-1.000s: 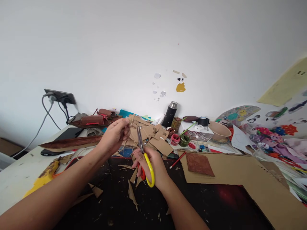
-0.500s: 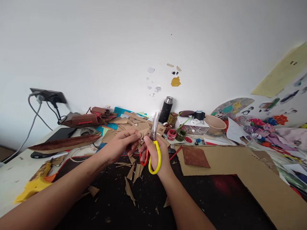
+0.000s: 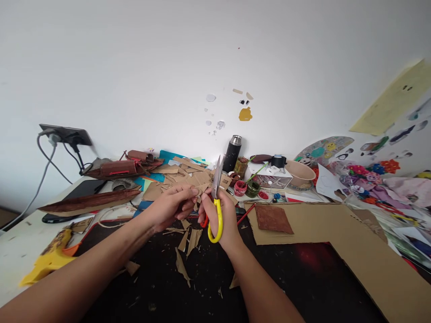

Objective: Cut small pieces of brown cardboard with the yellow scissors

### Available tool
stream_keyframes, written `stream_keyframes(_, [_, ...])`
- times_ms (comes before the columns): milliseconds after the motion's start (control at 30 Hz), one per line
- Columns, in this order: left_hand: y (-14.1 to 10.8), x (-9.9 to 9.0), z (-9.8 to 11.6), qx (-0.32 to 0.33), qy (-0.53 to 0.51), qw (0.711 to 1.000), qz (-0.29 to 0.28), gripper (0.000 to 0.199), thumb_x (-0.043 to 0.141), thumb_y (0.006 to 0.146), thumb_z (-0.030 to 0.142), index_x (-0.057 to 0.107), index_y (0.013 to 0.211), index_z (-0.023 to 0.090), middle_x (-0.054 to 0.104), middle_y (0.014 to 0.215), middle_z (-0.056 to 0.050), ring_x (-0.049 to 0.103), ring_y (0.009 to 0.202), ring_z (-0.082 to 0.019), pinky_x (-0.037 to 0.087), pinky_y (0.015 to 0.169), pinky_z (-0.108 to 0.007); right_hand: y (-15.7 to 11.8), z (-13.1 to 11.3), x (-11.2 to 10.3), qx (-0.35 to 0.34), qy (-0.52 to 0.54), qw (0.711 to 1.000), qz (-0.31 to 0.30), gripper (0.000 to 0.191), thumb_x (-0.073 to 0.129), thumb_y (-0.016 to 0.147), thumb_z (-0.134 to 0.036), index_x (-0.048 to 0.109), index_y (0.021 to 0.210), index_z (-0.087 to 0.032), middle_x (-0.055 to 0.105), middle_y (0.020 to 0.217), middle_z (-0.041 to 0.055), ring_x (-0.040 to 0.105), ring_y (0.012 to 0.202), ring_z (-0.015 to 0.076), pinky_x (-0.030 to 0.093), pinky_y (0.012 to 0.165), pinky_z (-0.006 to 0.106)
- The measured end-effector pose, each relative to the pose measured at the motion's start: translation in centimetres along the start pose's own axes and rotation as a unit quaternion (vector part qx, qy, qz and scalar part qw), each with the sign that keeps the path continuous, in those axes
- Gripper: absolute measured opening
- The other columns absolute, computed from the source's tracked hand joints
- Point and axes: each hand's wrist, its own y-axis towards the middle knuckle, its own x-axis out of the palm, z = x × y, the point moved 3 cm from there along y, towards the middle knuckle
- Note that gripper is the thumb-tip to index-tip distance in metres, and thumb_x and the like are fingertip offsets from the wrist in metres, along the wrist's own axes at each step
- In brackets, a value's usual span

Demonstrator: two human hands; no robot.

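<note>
Between the thumb and fingers of my left hand (image 3: 175,202) is a small piece of cardboard (image 3: 201,189). My right hand (image 3: 226,217) is wrapped round a pair of scissors (image 3: 216,193) with one yellow and one red handle; the blades point up and away, slightly apart. My right thumb and fingertips come close to the cardboard piece, and I cannot tell whether they touch it. Beneath both hands, torn cardboard scraps (image 3: 194,241) lie on a dark mat (image 3: 161,287). Behind them is a heap of cardboard offcuts (image 3: 182,172).
A yellow glue gun (image 3: 50,258) and a brown-painted boat-shaped piece (image 3: 90,200) lie at left. A black thermos (image 3: 233,152), paint jars (image 3: 252,189) and a beige bowl (image 3: 301,174) stand along the wall. At right, a large cardboard sheet (image 3: 310,220) carries a brown square (image 3: 274,219).
The red scissor handle has turned mostly out of sight behind my right hand. Both hands stay close together, and the camera view has shifted slightly.
</note>
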Motion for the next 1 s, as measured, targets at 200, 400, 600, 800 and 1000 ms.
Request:
stream_keyframes(200, [-0.4,1.0,-0.3,-0.048,-0.077,0.995,-0.03,0.036,0.078,0.081,0.038,0.053,0.064,0.018,0.029,0.049,0.011,0.022,0.039,-0.004,0.024,0.042,-0.019,0.2,0.4,-0.7,-0.078,-0.118,0.989,0.038,0.026,0.066,0.096,-0.048,0.056,0.091,-0.024,0.058,0.066,-0.0035,0.058,0.044,0.0144,0.047,0.045,0.026])
stream_keyframes(400, [-0.2,0.7,-0.3,-0.023,-0.031,0.999,-0.026,0.035,0.076,0.084,0.04,0.053,0.067,0.019,0.031,0.05,0.01,0.022,0.04,-0.005,0.02,0.041,-0.02,0.2,0.4,-0.7,-0.072,-0.115,0.99,0.028,0.027,0.066,0.097,-0.048,0.057,0.092,-0.024,0.057,0.064,-0.0043,0.057,0.043,0.0139,0.048,0.045,0.025])
stream_keyframes(600, [0.6,-1.2,0.6,0.071,0.083,0.994,0.022,0.042,0.074,0.088,0.048,0.052,0.066,0.02,0.041,0.055,0.006,0.036,0.043,-0.008,0.028,0.043,-0.023,0.4,0.8,-0.6,-0.011,-0.014,1.0,-0.025,0.042,0.069,0.095,-0.061,0.06,0.099,-0.02,0.061,0.064,-0.0043,0.056,0.042,0.0111,0.044,0.039,0.02])
stream_keyframes(800, [0.6,-2.7,2.5,0.129,0.093,0.984,0.086,0.043,0.075,0.089,0.053,0.054,0.07,0.02,0.042,0.058,0.007,0.037,0.045,-0.008,0.029,0.044,-0.022,0.1,0.6,-0.2,0.003,0.002,0.998,-0.059,0.044,0.07,0.095,-0.063,0.061,0.097,-0.019,0.062,0.063,-0.004,0.056,0.04,0.01,0.044,0.04,0.019])
stream_keyframes(1000, [0.5,-2.9,3.5,0.152,0.045,0.982,0.099,0.043,0.081,0.085,0.052,0.055,0.072,0.02,0.041,0.059,0.007,0.033,0.047,-0.008,0.028,0.043,-0.021,-0.4,1.5,0.5,0.049,-0.021,0.987,-0.15,0.046,0.07,0.095,-0.064,0.063,0.1,-0.02,0.066,0.064,-0.0033,0.058,0.042,0.0107,0.043,0.041,0.018])
